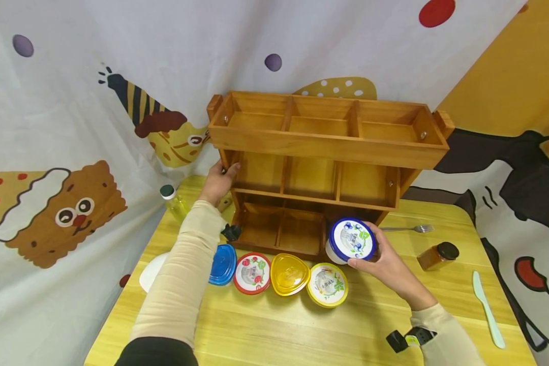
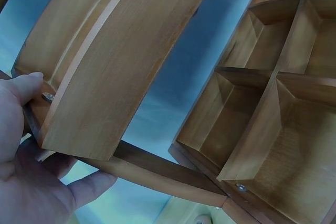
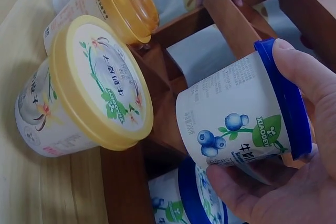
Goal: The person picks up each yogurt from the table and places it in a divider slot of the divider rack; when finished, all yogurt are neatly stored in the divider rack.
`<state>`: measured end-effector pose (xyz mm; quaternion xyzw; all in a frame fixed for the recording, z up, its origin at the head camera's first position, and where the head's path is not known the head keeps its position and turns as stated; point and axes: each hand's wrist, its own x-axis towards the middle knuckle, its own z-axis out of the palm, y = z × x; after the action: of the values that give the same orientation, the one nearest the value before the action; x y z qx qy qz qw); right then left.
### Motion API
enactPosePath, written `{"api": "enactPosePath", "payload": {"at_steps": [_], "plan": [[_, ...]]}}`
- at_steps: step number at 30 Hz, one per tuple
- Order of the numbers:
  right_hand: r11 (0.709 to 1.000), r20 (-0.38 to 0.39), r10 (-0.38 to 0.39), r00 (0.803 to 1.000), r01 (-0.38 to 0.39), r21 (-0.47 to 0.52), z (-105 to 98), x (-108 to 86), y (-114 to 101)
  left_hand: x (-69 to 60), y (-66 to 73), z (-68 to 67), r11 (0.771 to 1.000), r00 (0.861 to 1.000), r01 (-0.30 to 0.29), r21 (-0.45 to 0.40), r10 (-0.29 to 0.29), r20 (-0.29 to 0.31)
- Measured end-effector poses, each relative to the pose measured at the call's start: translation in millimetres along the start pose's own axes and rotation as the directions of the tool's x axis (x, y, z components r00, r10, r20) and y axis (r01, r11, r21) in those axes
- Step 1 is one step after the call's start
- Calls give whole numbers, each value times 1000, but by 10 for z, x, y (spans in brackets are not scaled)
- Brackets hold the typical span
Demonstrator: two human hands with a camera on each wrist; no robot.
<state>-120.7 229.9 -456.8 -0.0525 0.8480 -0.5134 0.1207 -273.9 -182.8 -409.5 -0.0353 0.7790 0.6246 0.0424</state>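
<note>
My right hand (image 1: 391, 262) holds a white tub with a blue lid (image 1: 353, 239) at the front right of a tiered wooden organizer (image 1: 325, 146); blueberries show on its side in the right wrist view. Fingers and thumb pinch the tub from opposite sides. Below it, a second blue-lidded tub (image 3: 176, 198) sits in the lowest tier; in the head view it is hidden. My left hand (image 1: 218, 183) grips the left end of the organizer's middle tier. In the left wrist view, that hand's thumb (image 2: 26, 85) lies over the wood's edge.
Along the organizer's front stand tubs with blue (image 1: 222, 265), red (image 1: 252, 273), yellow heart-shaped (image 1: 290, 275) and round yellow (image 1: 327, 285) lids. To the right lie a fork (image 1: 412, 229), a dark-lidded jar (image 1: 438, 255) and a pale green knife (image 1: 488, 310). A green-capped bottle (image 1: 174, 201) stands left.
</note>
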Motion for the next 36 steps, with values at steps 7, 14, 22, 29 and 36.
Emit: {"api": "enactPosePath", "payload": {"at_steps": [7, 14, 22, 29, 36], "plan": [[999, 45, -21, 999, 18, 49, 68, 133, -56, 15, -4, -5, 1000, 1000, 6, 11, -6, 0], [999, 61, -31, 998, 30, 25, 155, 285, -86, 15, -10, -4, 1000, 1000, 13, 12, -13, -7], [999, 55, 6, 998, -4, -36, 250, 430, -76, -40, 66, 2, 1000, 1000, 21, 10, -21, 5], [996, 55, 11, 998, -6, -92, 323, 556, -140, -252, 342, 24, 999, 998, 52, -5, -52, 19], [998, 97, 21, 995, -15, -65, 412, 656, -182, -217, 285, 15, 999, 999, 50, 1, -50, 20]]}}
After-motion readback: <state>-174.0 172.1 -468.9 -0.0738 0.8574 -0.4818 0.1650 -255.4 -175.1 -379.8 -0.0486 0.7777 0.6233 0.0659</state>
